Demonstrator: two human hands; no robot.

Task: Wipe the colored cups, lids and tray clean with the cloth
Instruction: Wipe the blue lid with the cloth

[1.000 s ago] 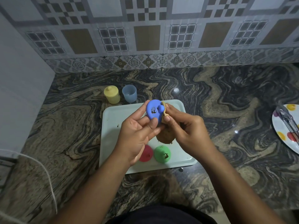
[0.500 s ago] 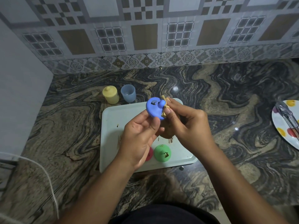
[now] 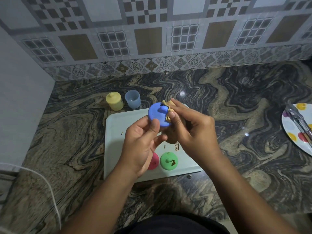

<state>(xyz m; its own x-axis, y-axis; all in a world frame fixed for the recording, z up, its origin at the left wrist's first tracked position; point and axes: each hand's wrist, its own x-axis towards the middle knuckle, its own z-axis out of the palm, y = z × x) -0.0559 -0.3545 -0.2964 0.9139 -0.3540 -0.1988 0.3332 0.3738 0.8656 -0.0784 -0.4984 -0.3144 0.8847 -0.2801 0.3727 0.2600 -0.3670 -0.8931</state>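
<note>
A: Holding the blue lid point(image 3: 157, 114) above the tray point(image 3: 116, 125), the left hand point(image 3: 141, 144) is closed on it near frame centre; the thumb presses the lid's lower face and the fingers sit behind it. The knob on the lid faces the camera.

B: State of the right hand point(image 3: 190, 130)?

A: Closed. Its thumb and fingers pinch a tan cloth point(image 3: 167, 107) against the lid's right edge. A fold of cloth shows above the fingertips, and more of it bunches below the palm, over the tray.

B: Location of the tray?

A: On the marbled desk point(image 3: 236, 102), centre of the frame, partly covered by both hands. Brown specks and a smear mark its surface just below the right hand.

B: Items on the tray?

A: A green lid point(image 3: 168, 160) at lower centre, carrying a brown spot beside its knob. A pink lid point(image 3: 154, 162) lies just left of it, half hidden by the left hand.

B: Items off the tray?

A: A yellow cup point(image 3: 114, 101) with its lid fitted and an open blue cup point(image 3: 132, 98) stand side by side on the desk, just beyond the tray's upper left corner. A spotted plate point(image 3: 290, 127) sits at the right edge of the frame with metal tongs point(image 3: 297, 119) lying across it. A white cable point(image 3: 50, 191) runs along the lower left.
</note>
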